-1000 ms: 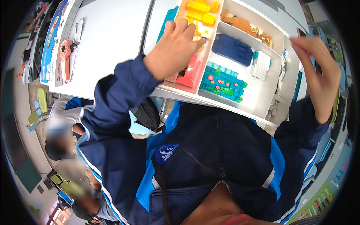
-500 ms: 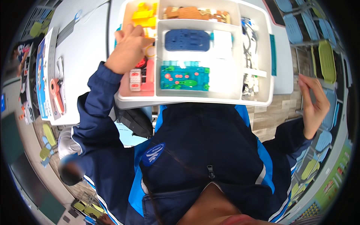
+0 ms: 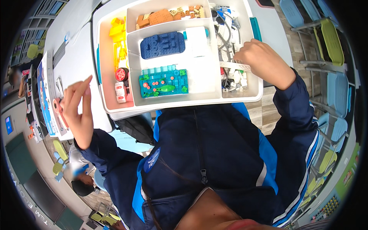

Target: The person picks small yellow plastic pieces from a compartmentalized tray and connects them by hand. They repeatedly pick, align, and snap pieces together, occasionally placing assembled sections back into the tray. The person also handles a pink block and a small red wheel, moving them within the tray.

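My right hand (image 3: 263, 59) is over the right compartment of a white sorting box (image 3: 180, 105), its fingers curled and closed on the near end of a white toy beam (image 3: 234, 66). The fingertips are partly hidden. Below the beam lie loose white and grey building pieces (image 3: 238, 81), with grey cables (image 3: 229, 32) farther back. My left hand (image 3: 79, 109) is raised outside the box's left side, empty, with thumb and forefinger apart. Nearest it inside the box are a red wheel (image 3: 122, 74) and a white-and-red block (image 3: 120, 92).
The box also holds yellow pieces (image 3: 118, 30), brown bricks (image 3: 163, 17), a dark blue plate (image 3: 162, 45), a white block (image 3: 196, 41) and a teal studded plate (image 3: 164, 81). On the left of the table (image 3: 74, 46) lie a flat printed box (image 3: 46, 96) and a pink tool (image 3: 60, 113). Chairs (image 3: 331, 42) stand at right.
My left hand has come out of the box's left compartment toward the left. My right hand has moved in from the right and closed on the white beam. The box appears farther left and tilted.
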The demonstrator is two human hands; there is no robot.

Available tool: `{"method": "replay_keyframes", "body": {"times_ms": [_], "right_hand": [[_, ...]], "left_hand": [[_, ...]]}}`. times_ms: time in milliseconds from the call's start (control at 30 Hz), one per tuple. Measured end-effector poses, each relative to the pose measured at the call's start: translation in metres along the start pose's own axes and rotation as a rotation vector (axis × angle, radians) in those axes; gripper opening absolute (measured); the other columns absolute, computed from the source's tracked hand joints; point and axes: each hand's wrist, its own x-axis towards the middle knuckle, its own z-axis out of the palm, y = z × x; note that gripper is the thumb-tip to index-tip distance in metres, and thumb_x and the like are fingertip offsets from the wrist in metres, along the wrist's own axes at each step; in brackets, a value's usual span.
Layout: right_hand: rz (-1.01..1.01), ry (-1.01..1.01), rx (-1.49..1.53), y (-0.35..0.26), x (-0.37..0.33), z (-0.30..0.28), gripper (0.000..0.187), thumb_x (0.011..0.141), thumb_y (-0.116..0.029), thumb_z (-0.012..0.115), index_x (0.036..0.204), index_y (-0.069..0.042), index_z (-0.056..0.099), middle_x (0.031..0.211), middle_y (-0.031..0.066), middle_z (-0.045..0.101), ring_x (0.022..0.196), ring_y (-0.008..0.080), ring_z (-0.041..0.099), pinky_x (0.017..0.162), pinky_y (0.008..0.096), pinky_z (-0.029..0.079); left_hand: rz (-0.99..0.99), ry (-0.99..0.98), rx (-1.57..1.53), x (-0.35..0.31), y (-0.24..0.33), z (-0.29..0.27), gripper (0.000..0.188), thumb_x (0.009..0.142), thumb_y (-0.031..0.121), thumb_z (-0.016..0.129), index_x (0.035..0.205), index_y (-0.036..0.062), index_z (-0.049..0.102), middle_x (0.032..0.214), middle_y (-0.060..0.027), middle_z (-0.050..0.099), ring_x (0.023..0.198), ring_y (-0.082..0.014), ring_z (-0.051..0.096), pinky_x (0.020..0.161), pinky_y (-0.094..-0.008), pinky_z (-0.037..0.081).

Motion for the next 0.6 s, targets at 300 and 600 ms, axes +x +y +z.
{"method": "replay_keyframes", "body": {"times_ms": [300, 600], "right_hand": [[-0.022, -0.057, 0.137, -0.009, -0.012, -0.006, 0.020, 0.068, 0.010, 0.059, 0.080, -0.004, 0.067, 0.068, 0.0151, 0.063, 0.069, 0.0291, 0.060, 0.080, 0.0342, 0.042], [-0.017, 0.060, 0.158, -0.017, -0.026, -0.003, 0.010, 0.072, 0.001, 0.064, 0.082, 0.000, 0.065, 0.070, 0.0152, 0.061, 0.074, 0.0301, 0.058, 0.078, 0.0367, 0.042]], "left_hand": [[-0.294, 0.031, -0.148, -0.059, 0.004, 0.005, 0.018, 0.090, 0.006, 0.061, 0.104, -0.0002, 0.070, 0.094, -0.0107, 0.065, 0.090, -0.0194, 0.060, 0.084, -0.0301, 0.043], [-0.235, 0.093, -0.212, -0.050, 0.036, 0.014, 0.017, 0.088, 0.007, 0.063, 0.101, -0.0004, 0.071, 0.092, -0.0103, 0.067, 0.089, -0.0191, 0.059, 0.087, -0.0298, 0.038]]}}
